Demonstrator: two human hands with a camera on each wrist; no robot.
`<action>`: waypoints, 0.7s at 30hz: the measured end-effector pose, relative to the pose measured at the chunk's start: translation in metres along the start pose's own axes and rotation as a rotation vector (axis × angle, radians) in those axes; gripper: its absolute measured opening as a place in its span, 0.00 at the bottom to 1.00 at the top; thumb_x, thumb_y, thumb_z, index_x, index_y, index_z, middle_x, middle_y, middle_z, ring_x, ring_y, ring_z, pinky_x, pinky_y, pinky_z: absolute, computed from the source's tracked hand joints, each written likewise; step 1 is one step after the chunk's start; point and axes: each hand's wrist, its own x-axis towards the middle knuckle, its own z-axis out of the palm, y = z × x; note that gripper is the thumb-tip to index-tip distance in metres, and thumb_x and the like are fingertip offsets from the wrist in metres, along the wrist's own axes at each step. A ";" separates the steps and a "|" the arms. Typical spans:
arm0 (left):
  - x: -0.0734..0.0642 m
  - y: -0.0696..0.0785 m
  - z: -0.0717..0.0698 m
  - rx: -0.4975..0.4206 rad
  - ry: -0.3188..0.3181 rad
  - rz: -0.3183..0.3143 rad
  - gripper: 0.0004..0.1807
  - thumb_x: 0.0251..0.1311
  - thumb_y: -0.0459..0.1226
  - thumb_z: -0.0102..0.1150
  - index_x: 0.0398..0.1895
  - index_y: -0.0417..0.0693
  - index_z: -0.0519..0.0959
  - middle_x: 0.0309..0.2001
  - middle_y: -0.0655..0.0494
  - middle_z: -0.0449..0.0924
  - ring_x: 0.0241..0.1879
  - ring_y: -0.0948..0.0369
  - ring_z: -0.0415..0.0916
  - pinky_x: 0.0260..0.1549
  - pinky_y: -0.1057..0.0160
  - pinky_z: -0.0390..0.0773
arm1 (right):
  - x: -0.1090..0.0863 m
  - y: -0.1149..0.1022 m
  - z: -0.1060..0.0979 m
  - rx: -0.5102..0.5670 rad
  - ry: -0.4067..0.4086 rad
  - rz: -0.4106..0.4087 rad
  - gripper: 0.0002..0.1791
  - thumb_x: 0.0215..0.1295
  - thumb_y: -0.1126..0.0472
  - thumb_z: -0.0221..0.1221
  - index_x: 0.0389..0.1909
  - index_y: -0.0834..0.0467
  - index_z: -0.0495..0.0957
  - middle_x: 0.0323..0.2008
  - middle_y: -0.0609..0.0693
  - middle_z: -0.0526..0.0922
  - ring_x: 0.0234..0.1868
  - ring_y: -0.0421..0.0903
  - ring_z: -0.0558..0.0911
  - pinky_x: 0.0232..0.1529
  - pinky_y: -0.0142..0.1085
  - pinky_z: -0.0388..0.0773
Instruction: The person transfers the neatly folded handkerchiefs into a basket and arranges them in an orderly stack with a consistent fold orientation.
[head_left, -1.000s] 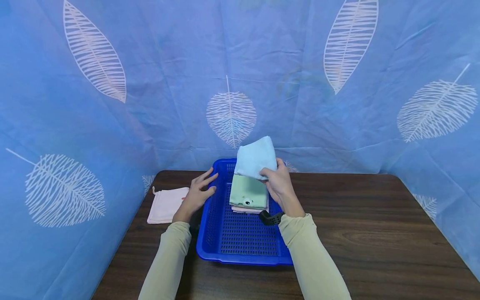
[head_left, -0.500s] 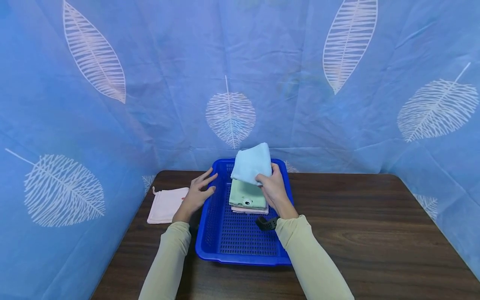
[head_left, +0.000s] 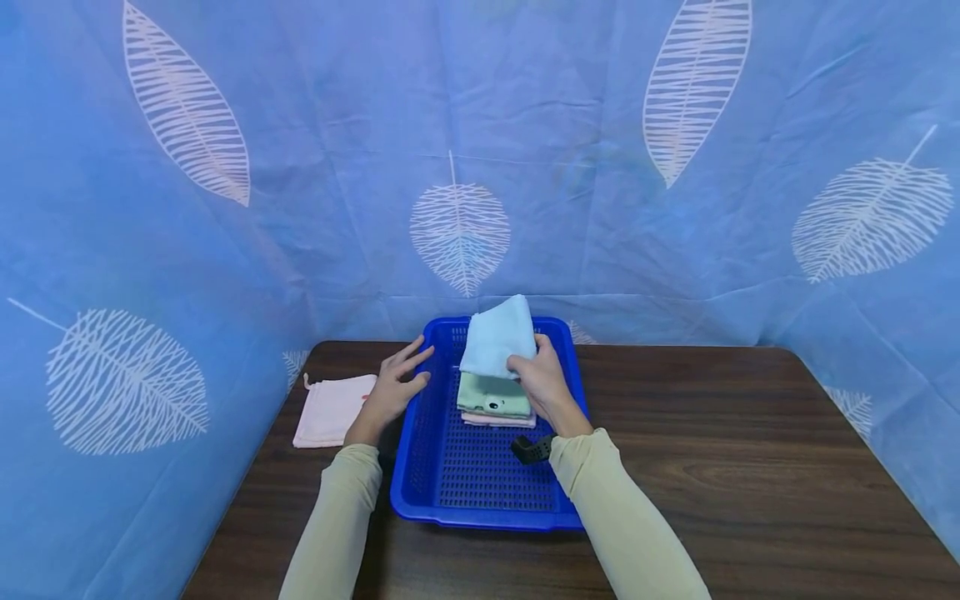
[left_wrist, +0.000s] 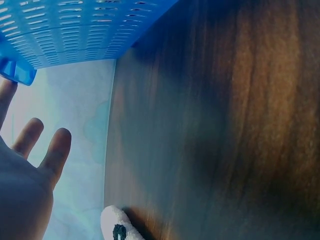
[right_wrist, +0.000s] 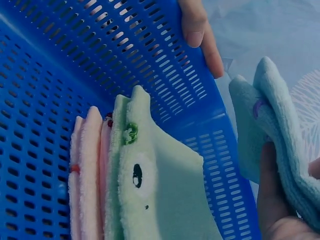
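Note:
My right hand [head_left: 550,383] grips a folded light-blue hand towel [head_left: 497,337] by its right edge, thumb on top. The towel is tilted above a blue plastic basket [head_left: 487,518]. In the basket lies a folded green towel [right_wrist: 175,180] with an embroidered eye, on top of folded pink towels [right_wrist: 90,175]. The blue towel hides the far part of the green one in the head view. My left hand [head_left: 390,396], its fingers spread, rests against the basket's left rim. The right wrist view shows its fingertips [right_wrist: 196,37] at the rim.
A folded pale pink cloth [head_left: 333,412] with a small hanging loop lies on the dark wooden table [head_left: 735,450], left of the basket. A blue leaf-print curtain [head_left: 337,208] hangs behind the table and at both sides.
My right hand has brought the light-blue towel down and slightly left, closer over the green towel and covering more of it. The left hand has stayed at the basket's rim.

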 end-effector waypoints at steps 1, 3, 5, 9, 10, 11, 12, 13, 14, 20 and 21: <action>0.000 0.000 0.000 0.000 0.001 -0.001 0.28 0.71 0.41 0.57 0.73 0.58 0.71 0.82 0.63 0.55 0.81 0.46 0.41 0.76 0.31 0.44 | 0.000 0.001 0.000 -0.010 -0.006 0.002 0.38 0.60 0.76 0.52 0.72 0.61 0.53 0.67 0.65 0.64 0.62 0.60 0.73 0.62 0.57 0.75; 0.000 0.000 0.000 0.001 -0.003 0.003 0.28 0.71 0.41 0.56 0.74 0.59 0.71 0.82 0.62 0.54 0.82 0.46 0.41 0.75 0.31 0.44 | 0.001 0.002 0.000 -0.030 -0.023 0.012 0.38 0.60 0.76 0.52 0.73 0.62 0.54 0.67 0.66 0.64 0.63 0.61 0.73 0.62 0.57 0.74; -0.001 -0.001 0.000 -0.002 -0.003 0.002 0.28 0.71 0.41 0.56 0.74 0.59 0.71 0.82 0.63 0.55 0.82 0.45 0.41 0.76 0.31 0.43 | 0.002 0.004 0.000 -0.055 -0.045 0.029 0.39 0.60 0.75 0.52 0.73 0.62 0.53 0.68 0.66 0.64 0.65 0.62 0.73 0.63 0.57 0.74; 0.000 -0.001 -0.001 -0.003 -0.006 0.011 0.28 0.71 0.41 0.55 0.74 0.58 0.71 0.82 0.62 0.54 0.82 0.44 0.40 0.76 0.31 0.43 | 0.004 0.007 0.001 -0.089 -0.088 0.071 0.40 0.62 0.74 0.52 0.75 0.62 0.51 0.70 0.66 0.63 0.69 0.65 0.71 0.66 0.58 0.73; 0.000 -0.001 -0.001 -0.003 -0.005 0.012 0.28 0.71 0.41 0.55 0.74 0.58 0.71 0.82 0.62 0.54 0.82 0.44 0.40 0.76 0.31 0.43 | 0.004 0.008 0.001 -0.099 -0.093 0.081 0.40 0.62 0.74 0.51 0.75 0.62 0.51 0.70 0.66 0.63 0.69 0.65 0.71 0.66 0.58 0.73; 0.000 -0.001 -0.002 -0.004 -0.007 0.013 0.27 0.71 0.41 0.55 0.74 0.58 0.71 0.82 0.62 0.54 0.82 0.44 0.40 0.75 0.31 0.43 | 0.004 0.008 0.001 -0.107 -0.097 0.090 0.40 0.62 0.74 0.51 0.76 0.63 0.51 0.70 0.66 0.63 0.69 0.65 0.71 0.66 0.58 0.73; 0.000 -0.001 -0.002 -0.006 -0.008 0.014 0.27 0.71 0.41 0.55 0.74 0.57 0.71 0.82 0.61 0.54 0.82 0.44 0.40 0.75 0.30 0.43 | 0.004 0.008 0.002 -0.112 -0.103 0.099 0.40 0.62 0.75 0.51 0.76 0.63 0.50 0.70 0.66 0.63 0.69 0.66 0.71 0.66 0.58 0.73; 0.000 -0.001 -0.002 -0.007 -0.007 0.015 0.27 0.71 0.41 0.55 0.74 0.57 0.71 0.82 0.61 0.54 0.81 0.44 0.40 0.75 0.30 0.43 | 0.004 0.008 0.003 -0.119 -0.107 0.108 0.40 0.62 0.75 0.51 0.76 0.63 0.50 0.70 0.66 0.63 0.69 0.65 0.71 0.66 0.57 0.73; 0.000 -0.001 -0.002 -0.011 -0.005 0.017 0.27 0.71 0.41 0.56 0.74 0.57 0.71 0.82 0.61 0.55 0.81 0.44 0.41 0.75 0.31 0.43 | 0.004 0.008 0.003 -0.128 -0.114 0.114 0.40 0.62 0.75 0.51 0.76 0.63 0.49 0.70 0.66 0.63 0.69 0.66 0.71 0.66 0.57 0.74; 0.000 -0.001 0.000 -0.010 -0.011 0.025 0.28 0.72 0.41 0.56 0.74 0.57 0.70 0.82 0.59 0.53 0.81 0.42 0.40 0.75 0.29 0.43 | 0.003 0.009 0.001 -0.134 -0.197 0.144 0.42 0.63 0.75 0.50 0.77 0.62 0.46 0.70 0.67 0.62 0.70 0.68 0.70 0.67 0.59 0.73; 0.000 -0.002 0.000 -0.011 -0.013 0.021 0.28 0.72 0.41 0.56 0.74 0.57 0.70 0.82 0.59 0.53 0.81 0.42 0.39 0.75 0.29 0.44 | 0.003 0.009 0.001 -0.133 -0.209 0.145 0.42 0.63 0.75 0.50 0.77 0.61 0.46 0.70 0.67 0.61 0.70 0.68 0.70 0.67 0.60 0.72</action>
